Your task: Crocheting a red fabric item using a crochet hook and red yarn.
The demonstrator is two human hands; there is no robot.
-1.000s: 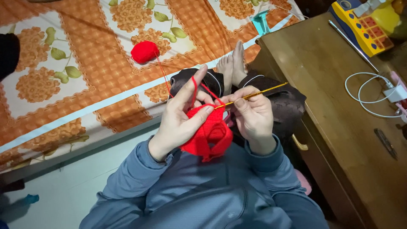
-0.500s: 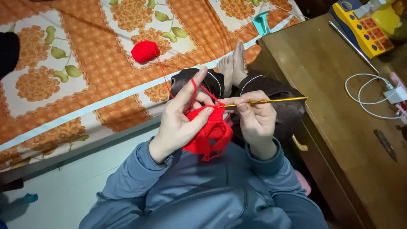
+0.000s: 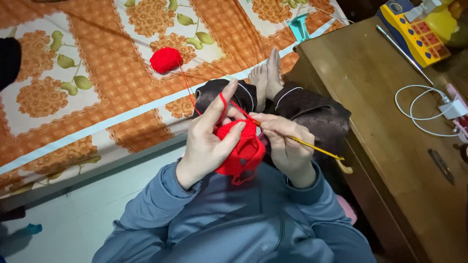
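Note:
My left hand [image 3: 207, 139] holds a piece of red crochet work [image 3: 241, 151] in front of my chest, with the red strand looped over its raised forefinger. The strand runs up to a red yarn ball [image 3: 165, 59] lying on the bed. My right hand [image 3: 285, 143] grips a thin yellow crochet hook [image 3: 314, 146]; its tip is at the red work and its handle points down to the right. Both hands touch the red piece. My bare feet [image 3: 265, 78] rest against the bed's edge.
An orange floral bedspread [image 3: 97, 87] covers the bed ahead. A wooden table [image 3: 390, 126] stands at my right, with a white charger and cable [image 3: 429, 104], a thin rod [image 3: 402, 53] and a blue and yellow toy [image 3: 412, 29]. A teal object [image 3: 300, 24] stands by the bed.
The hook's handle has swung from pointing up and right to pointing down and right. My right hand has turned with it; my left hand keeps the red work.

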